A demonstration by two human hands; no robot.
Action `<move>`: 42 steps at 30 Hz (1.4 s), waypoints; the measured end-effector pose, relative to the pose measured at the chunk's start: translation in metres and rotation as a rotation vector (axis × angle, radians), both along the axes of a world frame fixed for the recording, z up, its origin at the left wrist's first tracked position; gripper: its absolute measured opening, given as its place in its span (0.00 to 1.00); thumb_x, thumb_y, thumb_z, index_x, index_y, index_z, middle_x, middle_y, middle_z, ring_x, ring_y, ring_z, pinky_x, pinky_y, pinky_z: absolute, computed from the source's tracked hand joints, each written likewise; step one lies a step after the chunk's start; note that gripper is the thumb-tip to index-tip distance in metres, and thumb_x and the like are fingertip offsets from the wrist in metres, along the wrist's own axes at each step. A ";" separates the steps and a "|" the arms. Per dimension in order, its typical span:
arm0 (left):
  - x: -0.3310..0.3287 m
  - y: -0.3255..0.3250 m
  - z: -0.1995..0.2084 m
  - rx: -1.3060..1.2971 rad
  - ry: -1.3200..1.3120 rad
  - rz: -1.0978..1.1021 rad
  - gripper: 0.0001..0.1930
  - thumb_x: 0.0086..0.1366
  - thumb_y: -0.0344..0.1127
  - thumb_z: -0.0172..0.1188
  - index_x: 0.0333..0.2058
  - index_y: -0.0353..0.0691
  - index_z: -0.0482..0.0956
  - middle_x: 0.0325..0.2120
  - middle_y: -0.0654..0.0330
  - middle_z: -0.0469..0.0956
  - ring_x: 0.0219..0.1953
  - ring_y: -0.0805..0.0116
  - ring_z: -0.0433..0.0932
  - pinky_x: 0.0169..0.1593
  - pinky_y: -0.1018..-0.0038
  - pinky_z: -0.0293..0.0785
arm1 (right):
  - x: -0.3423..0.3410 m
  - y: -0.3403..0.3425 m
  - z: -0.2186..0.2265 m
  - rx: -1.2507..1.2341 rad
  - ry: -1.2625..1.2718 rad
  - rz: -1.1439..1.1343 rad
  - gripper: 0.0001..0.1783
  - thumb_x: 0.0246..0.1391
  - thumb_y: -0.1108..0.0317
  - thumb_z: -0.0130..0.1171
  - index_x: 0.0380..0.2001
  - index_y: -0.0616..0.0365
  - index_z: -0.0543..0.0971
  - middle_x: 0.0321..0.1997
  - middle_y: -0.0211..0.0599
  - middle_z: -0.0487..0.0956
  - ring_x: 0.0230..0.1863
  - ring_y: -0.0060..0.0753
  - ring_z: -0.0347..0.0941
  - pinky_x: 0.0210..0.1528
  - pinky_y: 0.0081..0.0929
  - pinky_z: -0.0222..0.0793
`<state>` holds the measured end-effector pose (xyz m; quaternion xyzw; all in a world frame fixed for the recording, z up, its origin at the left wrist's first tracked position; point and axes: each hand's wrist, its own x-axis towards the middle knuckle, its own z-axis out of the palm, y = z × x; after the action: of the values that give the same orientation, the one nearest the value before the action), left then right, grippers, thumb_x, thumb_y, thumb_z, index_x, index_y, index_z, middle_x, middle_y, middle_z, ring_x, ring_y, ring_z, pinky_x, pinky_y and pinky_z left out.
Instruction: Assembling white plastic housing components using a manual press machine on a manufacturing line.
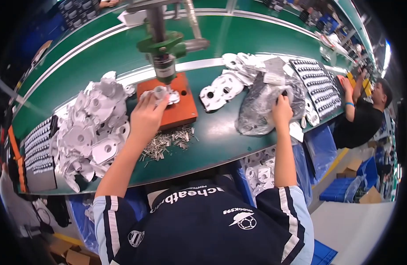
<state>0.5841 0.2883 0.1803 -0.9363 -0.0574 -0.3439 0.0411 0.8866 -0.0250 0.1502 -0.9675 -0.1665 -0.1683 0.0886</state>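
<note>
My left hand (146, 112) is closed on a white plastic part (160, 92) that sits on an orange block (179, 108). Right above this part stands the green-collared head of a press (164, 66). Over a clear plastic bag (256, 110), my right hand (282, 109) has its fingers closed round a small black piece (284, 93), whose kind I cannot make out. Short metal pins (168, 142) lie in a loose pile in front of the block. White plastic housings (90, 115) are heaped left of my left hand, and more white housings (223, 90) lie between block and bag.
Trays of dark round parts stand at the far left (39, 148) and right (316, 86) of the green bench (216, 143). Below the front edge is a blue bin (245, 176) of white parts. A co-worker (364, 110) is at the right.
</note>
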 end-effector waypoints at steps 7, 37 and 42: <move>-0.024 0.009 -0.010 -0.207 0.051 -0.094 0.14 0.55 0.33 0.60 0.41 0.37 0.75 0.43 0.46 0.74 0.49 0.51 0.73 0.52 0.62 0.70 | 0.011 -0.018 -0.005 0.416 0.002 0.204 0.10 0.48 0.72 0.52 0.36 0.57 0.75 0.35 0.47 0.77 0.33 0.49 0.75 0.37 0.38 0.69; -0.048 0.008 -0.017 -0.386 0.019 -0.024 0.30 0.41 0.50 0.70 0.40 0.38 0.74 0.51 0.48 0.68 0.57 0.51 0.64 0.59 0.59 0.61 | -0.174 0.222 0.026 0.303 0.127 1.299 0.13 0.47 0.68 0.59 0.37 0.59 0.80 0.44 0.38 0.79 0.52 0.40 0.69 0.54 0.38 0.61; -0.043 0.013 -0.013 -0.384 0.127 -0.006 0.35 0.42 0.51 0.69 0.47 0.39 0.68 0.54 0.47 0.64 0.60 0.51 0.59 0.62 0.59 0.56 | -0.198 0.207 0.028 0.163 -0.073 1.251 0.20 0.50 0.64 0.55 0.47 0.60 0.73 0.57 0.41 0.70 0.59 0.46 0.61 0.56 0.42 0.56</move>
<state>0.5412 0.3010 0.1675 -0.9470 -0.1162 -0.2671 -0.1357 0.6884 0.1816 0.1783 -0.6710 -0.6902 -0.1298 0.2379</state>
